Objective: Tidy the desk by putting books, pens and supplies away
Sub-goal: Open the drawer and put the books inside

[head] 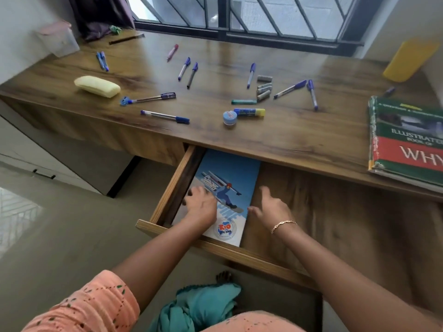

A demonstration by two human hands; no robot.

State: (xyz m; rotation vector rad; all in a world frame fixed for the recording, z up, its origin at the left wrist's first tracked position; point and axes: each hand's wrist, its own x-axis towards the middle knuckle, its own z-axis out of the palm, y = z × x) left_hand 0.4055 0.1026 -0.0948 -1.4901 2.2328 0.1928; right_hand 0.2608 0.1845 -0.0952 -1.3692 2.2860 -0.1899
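A blue notebook [230, 178] with a snowboarder on its cover lies flat in the open wooden drawer [167, 188], against the drawer's left side. My left hand [201, 204] rests palm down on the notebook's left part, fingers spread. My right hand [271, 207] hovers just right of the notebook with fingers relaxed, touching or nearly touching its right edge. Several blue pens [165, 116] lie scattered over the desk top [299, 130]. A thick green and red book [407, 140] sits at the desk's right end.
On the desk are a yellow case [97, 86], a glue stick [249, 112], a small blue jar [229, 118], several batteries [263, 88], a clear box [57, 39] at the back left and a yellow pouch [410, 59] at the back right. The drawer's right part is bare wood.
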